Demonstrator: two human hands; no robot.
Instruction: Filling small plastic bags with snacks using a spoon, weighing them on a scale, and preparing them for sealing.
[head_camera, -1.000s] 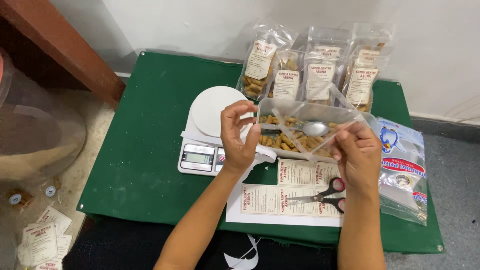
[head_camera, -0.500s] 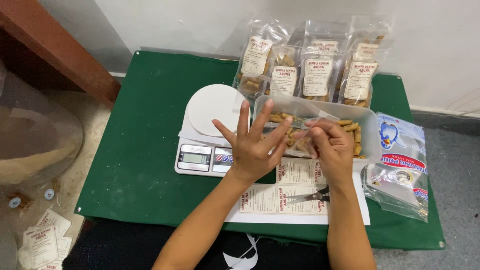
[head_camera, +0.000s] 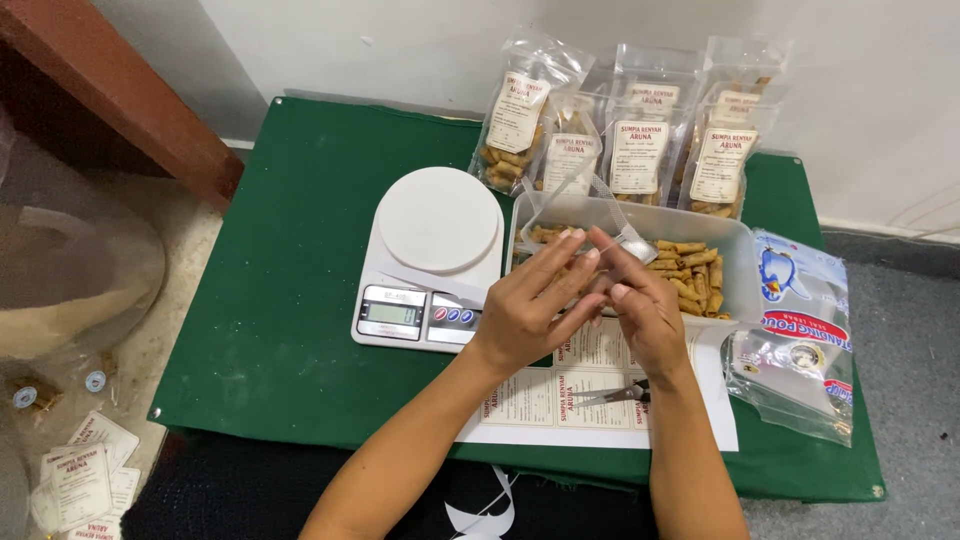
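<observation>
Both hands meet at the centre of the frame, just over the near edge of a clear plastic tub (head_camera: 735, 262) of golden fried rolls (head_camera: 690, 265). The left hand (head_camera: 530, 305) has its fingers stretched out flat and close together, tips pressed against a small clear plastic pouch (head_camera: 590, 215) that rises toward the top of the frame, its open mouth above the tub. The right hand (head_camera: 640, 310) curls in from the right, fingertips pinching the same pouch against the left hand's fingers. Left of the tub sits a white kitchen scale (head_camera: 430, 255) with a round platter, on the green desk (head_camera: 270, 300). Along the top, four filled and labelled snack packs (head_camera: 640, 145) lean against the wall. Below the hands lies a sheet of printed labels (head_camera: 560, 400), with scissors (head_camera: 615, 393) resting on it. At the right edge, a packet of empty pouches (head_camera: 800, 330) lies flat. Loose labels (head_camera: 80, 475) scatter on the floor, lower left.
</observation>
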